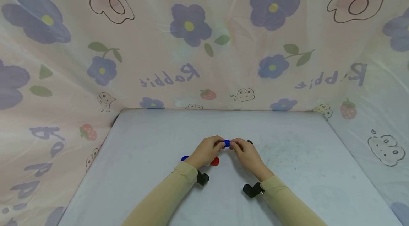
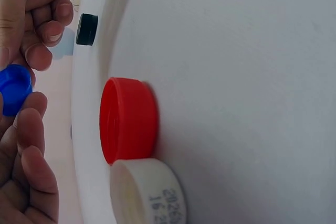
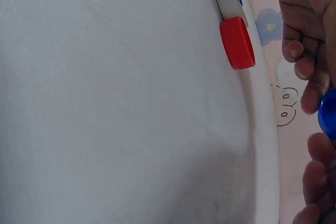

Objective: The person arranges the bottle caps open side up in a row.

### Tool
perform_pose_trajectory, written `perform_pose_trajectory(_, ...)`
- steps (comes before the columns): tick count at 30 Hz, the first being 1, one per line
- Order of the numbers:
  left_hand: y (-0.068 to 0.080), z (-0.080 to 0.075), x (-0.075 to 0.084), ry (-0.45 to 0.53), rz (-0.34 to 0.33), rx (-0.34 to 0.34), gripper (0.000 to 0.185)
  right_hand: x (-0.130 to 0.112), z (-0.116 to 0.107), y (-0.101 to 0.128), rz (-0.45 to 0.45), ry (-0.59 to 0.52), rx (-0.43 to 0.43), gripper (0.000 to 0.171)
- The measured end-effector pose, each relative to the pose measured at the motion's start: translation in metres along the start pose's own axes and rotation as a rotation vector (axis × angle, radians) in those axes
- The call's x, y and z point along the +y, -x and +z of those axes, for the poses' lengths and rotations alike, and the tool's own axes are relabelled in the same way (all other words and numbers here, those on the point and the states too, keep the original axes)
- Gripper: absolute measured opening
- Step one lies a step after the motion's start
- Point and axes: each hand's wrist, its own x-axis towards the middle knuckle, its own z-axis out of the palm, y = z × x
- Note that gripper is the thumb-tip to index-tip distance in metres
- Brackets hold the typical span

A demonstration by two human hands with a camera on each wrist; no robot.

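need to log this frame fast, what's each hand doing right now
Left hand: fingers pinch the blue cap.
Right hand: fingers pinch the same blue cap from the other side.

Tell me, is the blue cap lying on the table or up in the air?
Up in the air: both hands pinch the blue cap above the table.

Smooth plastic red cap (image 2: 128,120), matt white table (image 1: 153,140)
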Motion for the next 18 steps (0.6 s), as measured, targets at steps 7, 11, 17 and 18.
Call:
perform_pose_trajectory(7,0.0019,-0.0004,-0.0009,0.009,-0.003,0.015,0.024,-0.0010,0.0003,-0.0002,0.012,-0.002,0.000,0.025)
perform_pose_trajectory(11,0.0027,-0.0010,0.0000,0.007,0.000,0.032,0.026,-0.0008,0.0003,-0.0004,0.016,-0.001,0.005,0.023)
perform_pose_trajectory(17,0.0029,-0.0014,0.0007,0.014,-0.004,0.035,0.027,-0.0026,-0.0007,0.0008,0.009,-0.029,-0.005,0.018)
perform_pose_trajectory(18,0.0031,-0.0013,0.0008,0.017,-0.008,0.035,0.027,-0.0029,-0.0007,0.0011,0.007,-0.031,-0.009,0.018)
